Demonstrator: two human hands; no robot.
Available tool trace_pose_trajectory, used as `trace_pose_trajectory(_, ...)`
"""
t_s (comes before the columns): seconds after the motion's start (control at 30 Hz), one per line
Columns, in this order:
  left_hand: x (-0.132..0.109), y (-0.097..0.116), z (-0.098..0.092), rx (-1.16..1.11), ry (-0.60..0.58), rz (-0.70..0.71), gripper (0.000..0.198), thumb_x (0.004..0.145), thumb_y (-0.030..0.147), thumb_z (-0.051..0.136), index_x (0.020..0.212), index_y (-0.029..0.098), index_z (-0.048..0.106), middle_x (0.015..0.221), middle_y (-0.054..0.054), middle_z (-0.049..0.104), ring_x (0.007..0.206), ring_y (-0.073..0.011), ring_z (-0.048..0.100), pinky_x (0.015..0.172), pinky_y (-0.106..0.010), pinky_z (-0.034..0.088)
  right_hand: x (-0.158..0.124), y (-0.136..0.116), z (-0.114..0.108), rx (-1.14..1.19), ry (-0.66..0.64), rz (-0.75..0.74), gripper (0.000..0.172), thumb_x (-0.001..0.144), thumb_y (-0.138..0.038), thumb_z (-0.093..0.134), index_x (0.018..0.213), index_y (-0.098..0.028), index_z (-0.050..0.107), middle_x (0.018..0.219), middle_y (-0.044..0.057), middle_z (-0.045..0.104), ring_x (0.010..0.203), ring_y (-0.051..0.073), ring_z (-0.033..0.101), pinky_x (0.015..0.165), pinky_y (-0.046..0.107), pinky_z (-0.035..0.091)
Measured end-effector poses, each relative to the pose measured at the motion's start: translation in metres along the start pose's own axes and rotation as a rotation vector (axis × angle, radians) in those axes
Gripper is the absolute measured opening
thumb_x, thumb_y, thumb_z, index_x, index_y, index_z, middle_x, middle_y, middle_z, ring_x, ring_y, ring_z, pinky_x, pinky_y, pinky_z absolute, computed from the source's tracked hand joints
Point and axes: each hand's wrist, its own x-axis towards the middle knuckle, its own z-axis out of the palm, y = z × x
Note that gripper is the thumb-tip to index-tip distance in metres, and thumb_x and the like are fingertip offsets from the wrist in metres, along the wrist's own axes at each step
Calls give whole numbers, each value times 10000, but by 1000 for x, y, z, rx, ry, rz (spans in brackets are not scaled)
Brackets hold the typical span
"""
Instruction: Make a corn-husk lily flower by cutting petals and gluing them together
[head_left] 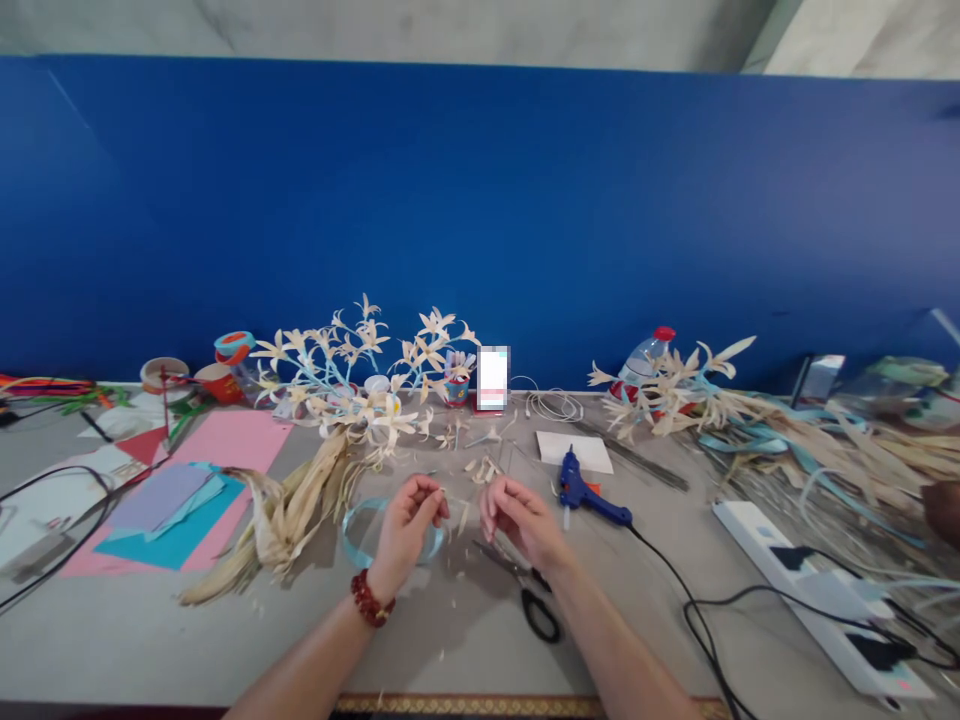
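My left hand [416,520] is raised over the table with thumb and fingers pinched together; a tiny pale bit shows at the fingertips, too small to name. Across a narrow gap, my right hand [517,515] has its fingers curled and closed, and what they hold, if anything, is hidden. Under the right hand lies a pair of scissors [541,615] with black handles. A roll of light-blue tape [356,535] lies beside and partly behind my left hand. Pale scraps of dried husk [484,468] are scattered just beyond both hands.
A blue glue gun [581,490] lies to the right, its cord running toward a white power strip [795,590]. Dried corn husks [300,510] and coloured paper [157,500] spread leftward. Husk flowers [360,350] stand behind, near a lit phone [493,378].
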Motion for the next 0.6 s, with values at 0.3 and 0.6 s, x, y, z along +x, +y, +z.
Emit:
trace_pose_trajectory(0.3,-10,-4,0,-48,-113,-86,220,832,374,624,855,167,551,623,20,600,567,-104,526,564,-219,412,-7,19,14,-893,75,-90,170,882,-326,572,936,-196,668,519,-79,400,475,95,369,496,222,248)
trace_pose_trajectory(0.6,-17,-6,-4,120,-211,73,221,915,297,497,1085,169,556,717,-10,596,651,-132,562,624,-250,455,-9,14,15,-798,60,-61,218,920,-327,510,811,-184,634,572,-40,507,520,106,447,511,215,306)
